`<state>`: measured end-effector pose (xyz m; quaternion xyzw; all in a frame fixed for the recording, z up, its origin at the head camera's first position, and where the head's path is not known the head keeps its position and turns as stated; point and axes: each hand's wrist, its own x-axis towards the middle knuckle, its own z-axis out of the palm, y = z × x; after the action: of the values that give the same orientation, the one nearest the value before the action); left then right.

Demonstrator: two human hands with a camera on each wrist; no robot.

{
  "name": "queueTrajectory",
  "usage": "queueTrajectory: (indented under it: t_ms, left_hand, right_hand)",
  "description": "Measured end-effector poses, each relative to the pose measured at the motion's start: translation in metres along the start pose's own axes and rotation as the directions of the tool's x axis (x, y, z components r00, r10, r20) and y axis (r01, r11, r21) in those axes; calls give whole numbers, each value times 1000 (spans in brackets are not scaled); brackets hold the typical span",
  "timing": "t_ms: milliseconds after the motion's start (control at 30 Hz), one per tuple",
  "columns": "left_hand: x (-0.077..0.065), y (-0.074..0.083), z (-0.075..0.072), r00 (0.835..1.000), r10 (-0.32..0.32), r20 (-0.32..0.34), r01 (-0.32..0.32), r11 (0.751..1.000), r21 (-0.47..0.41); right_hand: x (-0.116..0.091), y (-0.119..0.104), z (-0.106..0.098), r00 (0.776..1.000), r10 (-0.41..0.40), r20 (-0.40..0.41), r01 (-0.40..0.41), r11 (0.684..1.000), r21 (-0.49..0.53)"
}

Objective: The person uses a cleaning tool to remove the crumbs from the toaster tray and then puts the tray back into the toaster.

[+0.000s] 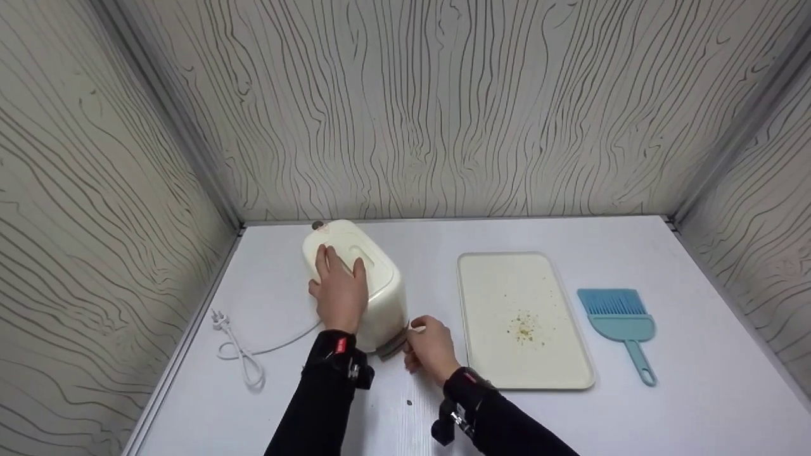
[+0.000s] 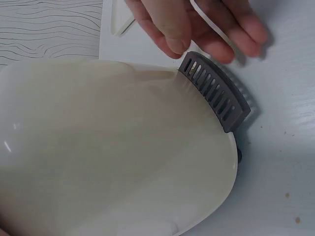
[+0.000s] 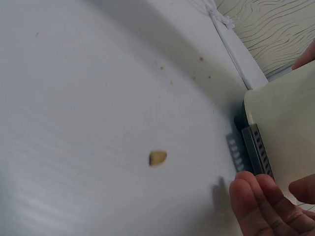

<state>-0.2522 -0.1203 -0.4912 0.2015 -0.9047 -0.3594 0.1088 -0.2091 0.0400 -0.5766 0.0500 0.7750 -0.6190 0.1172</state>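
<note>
A cream toaster-like appliance [image 1: 386, 310] stands on the white table, left of the middle. My left hand [image 1: 341, 294] rests on its top with the fingers spread. At its lower near edge a grey slotted piece [image 2: 216, 91] sticks out. Beside one end of that piece is my right hand [image 1: 432, 348], its thumb apart from the fingers and nothing seen between them. Whether its fingertips touch the slotted piece I cannot tell. One brown crumb [image 3: 157, 158] lies on the table near the right hand.
Right of the hands lies a cream tray [image 1: 497, 285] with crumbs [image 1: 524, 326] scattered on it. A blue-green brush [image 1: 624, 326] is farther right. The white cord with its plug [image 1: 218, 320] loops out at left. Walls enclose the back and sides.
</note>
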Motion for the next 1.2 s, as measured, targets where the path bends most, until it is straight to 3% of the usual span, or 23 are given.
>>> queueTrajectory:
  t_ms: [67, 133, 233, 300, 467, 667, 833, 1200]
  left_hand:
    - [0, 0, 0, 1000, -3, 2, 3, 1000, -2]
    - [-1, 0, 0, 1000, -4, 2, 4, 1000, -4]
    - [-1, 0, 0, 1000, 1, -2, -1, 1000, -7]
    - [0, 0, -1, 1000, 5, -6, -5, 1000, -4]
    - [1, 0, -2, 1000, 5, -13, -5, 1000, 6]
    - [0, 1, -1, 1000, 9, -10, -9, 1000, 5]
    - [-1, 2, -1, 1000, 14, -13, -14, 1000, 9]
    - [-2, 1, 0, 999, 18, -28, -18, 1000, 1]
  right_hand:
    - [3, -1, -7, 994, -93, -49, 84, 983, -166]
    - [6, -1, -13, 980, -176, -96, 138, 939, -314]
    - [10, -1, -19, 958, -266, -109, 198, 885, -421]
    - [12, 0, -22, 956, -284, -72, 228, 875, -427]
    - [17, 4, -24, 960, -259, 106, 280, 876, -393]
    - [21, 12, -16, 934, -262, 242, 340, 859, -382]
    - [21, 16, -9, 911, -324, 255, 402, 833, -380]
    - [22, 19, -4, 909, -345, 236, 414, 822, -393]
